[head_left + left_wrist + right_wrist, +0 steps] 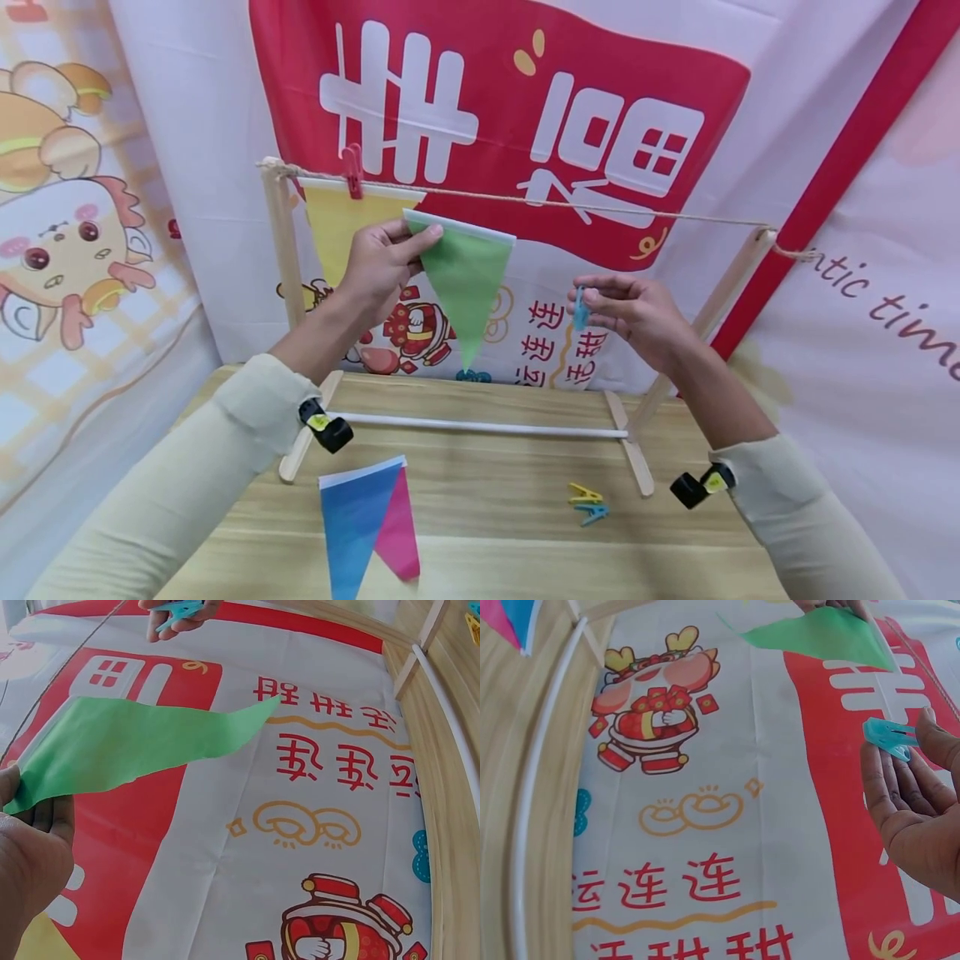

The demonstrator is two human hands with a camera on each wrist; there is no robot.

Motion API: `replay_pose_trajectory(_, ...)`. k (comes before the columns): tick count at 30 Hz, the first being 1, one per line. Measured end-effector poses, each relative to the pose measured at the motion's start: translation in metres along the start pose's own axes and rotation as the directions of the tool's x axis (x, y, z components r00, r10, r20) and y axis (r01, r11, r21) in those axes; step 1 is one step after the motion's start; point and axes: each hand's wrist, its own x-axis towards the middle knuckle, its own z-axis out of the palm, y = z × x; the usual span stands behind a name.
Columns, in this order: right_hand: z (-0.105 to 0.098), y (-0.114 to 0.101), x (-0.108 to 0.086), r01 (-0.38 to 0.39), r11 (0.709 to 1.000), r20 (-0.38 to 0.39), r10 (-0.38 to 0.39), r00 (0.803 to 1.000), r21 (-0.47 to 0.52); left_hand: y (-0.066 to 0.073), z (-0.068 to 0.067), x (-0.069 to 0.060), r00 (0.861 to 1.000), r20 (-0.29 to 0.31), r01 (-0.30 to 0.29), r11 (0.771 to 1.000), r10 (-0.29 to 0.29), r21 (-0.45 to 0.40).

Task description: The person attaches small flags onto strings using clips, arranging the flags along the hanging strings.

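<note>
My left hand (382, 262) pinches a green triangular pennant (471, 275) by the left end of its white top edge. The pennant hangs point down, just below a twine line (555, 202) strung between two wooden posts. Out to the right, my right hand (637, 312) holds a light blue clothespin (889, 735) between thumb and fingers. Left of the green pennant, a yellow pennant (324, 221) hangs from the twine under a red clothespin (352, 171); my left hand and forearm cover part of it.
On the wooden table (510, 542) lie a blue pennant (356, 508) overlapping a pink pennant (400, 533). A yellow clothespin (585, 494) and a blue clothespin (592, 512) lie at the right. A white rod (480, 426) joins the stand's feet. Printed cloth (202, 125) hangs behind.
</note>
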Motion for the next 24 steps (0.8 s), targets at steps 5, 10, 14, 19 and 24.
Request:
replay_pose_trajectory(5,0.003,-0.009,0.004,0.054,0.999,0.021,-0.054,0.998,-0.004,0.004,0.004,0.002,1.000,0.014,0.009,1.000,-0.009,-0.027)
replay_pose_trajectory(10,0.004,-0.017,0.005,0.091,0.996,0.037,-0.091,0.995,0.004,0.004,0.008,0.004,1.000,0.024,0.016,0.999,-0.015,-0.038)
replay_pose_trajectory(14,0.006,-0.023,0.005,0.089,0.996,0.020,-0.089,0.996,0.002,0.004,0.010,0.005,1.000,0.014,0.027,0.998,-0.027,-0.056)
replay_pose_trajectory(19,0.011,-0.031,0.007,0.094,0.995,0.012,-0.094,0.996,-0.019,0.004,0.013,0.003,0.999,-0.005,0.043,0.996,-0.044,-0.072)
replay_pose_trajectory(24,0.015,-0.040,0.008,0.126,0.992,0.025,-0.125,0.992,-0.026,0.005,0.015,0.004,0.999,-0.002,0.048,0.995,-0.049,-0.089)
